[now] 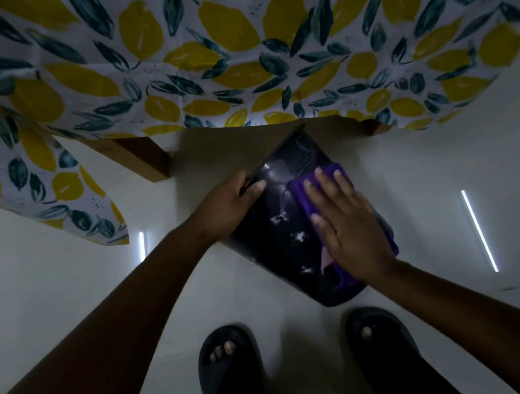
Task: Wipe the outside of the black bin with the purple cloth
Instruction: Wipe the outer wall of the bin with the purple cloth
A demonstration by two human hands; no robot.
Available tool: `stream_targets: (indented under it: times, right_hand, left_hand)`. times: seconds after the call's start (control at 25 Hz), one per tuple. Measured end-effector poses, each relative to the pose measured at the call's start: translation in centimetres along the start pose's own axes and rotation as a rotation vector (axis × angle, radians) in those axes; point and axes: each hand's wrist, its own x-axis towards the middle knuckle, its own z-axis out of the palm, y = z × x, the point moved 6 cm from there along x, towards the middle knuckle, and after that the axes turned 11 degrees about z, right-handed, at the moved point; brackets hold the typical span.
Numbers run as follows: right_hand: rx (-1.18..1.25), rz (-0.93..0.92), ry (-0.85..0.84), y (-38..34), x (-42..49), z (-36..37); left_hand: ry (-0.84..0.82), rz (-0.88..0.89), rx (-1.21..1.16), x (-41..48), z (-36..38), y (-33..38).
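Two hands work the black bin [284, 226], which lies tilted on the pale floor [447, 172] just before a lemon-print tablecloth [233, 51]: the left hand [231, 205] clamps its rim, while the right hand [346, 221], fingers spread flat, presses the purple cloth [305, 196] against the side. Wiping looks underway; next, I judge, the bin needs turning to expose unwiped sides.

bin [284, 226] on floor [451, 204] before table [233, 51], cloth [305, 197] on bin

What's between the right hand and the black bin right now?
The purple cloth: the head view shows the right hand pressing it flat against the tilted black bin's side.
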Motion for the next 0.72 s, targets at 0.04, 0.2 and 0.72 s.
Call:
stream_targets:
  times: [0.04, 0.2, 0.72]
  right_hand:
    - [0.111, 0.127, 0.006, 1.4, 0.8, -0.2]
    - [0.097, 0.159, -0.005, 1.3, -1.3, 0.5]
    - [-0.103, -0.201, -0.067, -1.7, -5.0, 1.5]
  left_hand:
    - [0.023, -0.004, 0.042, -0.8, 0.0, -0.3]
    - [0.076, 0.048, 0.203, 0.3, 0.5, 1.3]
    - [-0.047, 0.072, 0.229, 2.4, 1.4, 2.1]
